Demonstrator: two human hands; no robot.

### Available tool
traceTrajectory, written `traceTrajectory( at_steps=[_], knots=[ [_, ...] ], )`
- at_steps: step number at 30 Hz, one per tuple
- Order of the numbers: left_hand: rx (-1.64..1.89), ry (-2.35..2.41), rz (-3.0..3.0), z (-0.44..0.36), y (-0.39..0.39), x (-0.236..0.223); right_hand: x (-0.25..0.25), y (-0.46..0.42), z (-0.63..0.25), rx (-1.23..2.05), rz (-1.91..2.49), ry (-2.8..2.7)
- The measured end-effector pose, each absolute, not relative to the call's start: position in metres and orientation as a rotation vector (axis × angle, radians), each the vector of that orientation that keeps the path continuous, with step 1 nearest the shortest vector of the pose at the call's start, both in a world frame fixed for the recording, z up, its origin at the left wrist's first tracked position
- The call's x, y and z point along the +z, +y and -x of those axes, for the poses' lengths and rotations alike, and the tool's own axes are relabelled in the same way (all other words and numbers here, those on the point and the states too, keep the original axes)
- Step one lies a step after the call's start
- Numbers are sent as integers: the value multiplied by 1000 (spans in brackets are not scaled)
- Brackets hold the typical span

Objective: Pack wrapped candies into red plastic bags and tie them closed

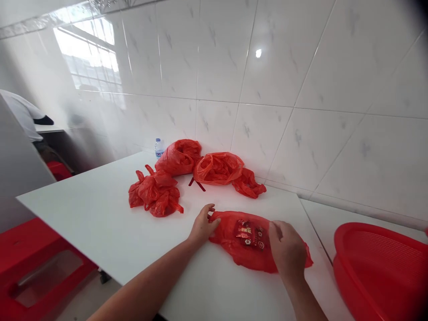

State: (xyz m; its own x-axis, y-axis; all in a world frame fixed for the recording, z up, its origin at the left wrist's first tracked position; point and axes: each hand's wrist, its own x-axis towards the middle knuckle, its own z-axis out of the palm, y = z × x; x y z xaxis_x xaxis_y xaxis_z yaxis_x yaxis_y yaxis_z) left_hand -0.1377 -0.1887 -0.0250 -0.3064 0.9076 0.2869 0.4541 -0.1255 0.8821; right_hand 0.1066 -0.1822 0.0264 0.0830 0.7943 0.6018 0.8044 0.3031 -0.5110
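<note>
A thin red plastic bag [230, 247] lies flat on the white table in front of me. Printed dark red packets [249, 234] show through its film around the middle. My left hand [204, 225] grips the bag's left end, thumb on top and fingers curled at the edge. On the other side, my right hand [288, 247] has its fingers bent together on the bag's right part, just beside the packets. Its fingertips are partly hidden by the hand itself.
Knotted red bags [155, 191] sit at the left; more red bags [219, 168] lie along the tiled wall. A water bottle [158, 148] stands behind them, dark red strips [197, 183] nearby. A red basket [354, 267] is at right, a red stool [20, 254] at left, a person's sleeve [22, 113] far left.
</note>
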Motion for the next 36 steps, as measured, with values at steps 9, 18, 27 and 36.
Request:
traceTrajectory(
  at_steps=[9,18,27,36],
  knots=[
    [1303,1675,-1512,145,-189,-25,10,-182,-136,-211,1667,-1661],
    [1231,1665,-1348,155,-186,-12,-4,-173,-154,422,1956,-1409],
    [1303,1265,-1185,143,-162,26,13,-172,-151,581,1822,-1285],
    [1460,1053,-1259,135,-155,67,39,-178,-152,517,1742,-1237]
  ],
)
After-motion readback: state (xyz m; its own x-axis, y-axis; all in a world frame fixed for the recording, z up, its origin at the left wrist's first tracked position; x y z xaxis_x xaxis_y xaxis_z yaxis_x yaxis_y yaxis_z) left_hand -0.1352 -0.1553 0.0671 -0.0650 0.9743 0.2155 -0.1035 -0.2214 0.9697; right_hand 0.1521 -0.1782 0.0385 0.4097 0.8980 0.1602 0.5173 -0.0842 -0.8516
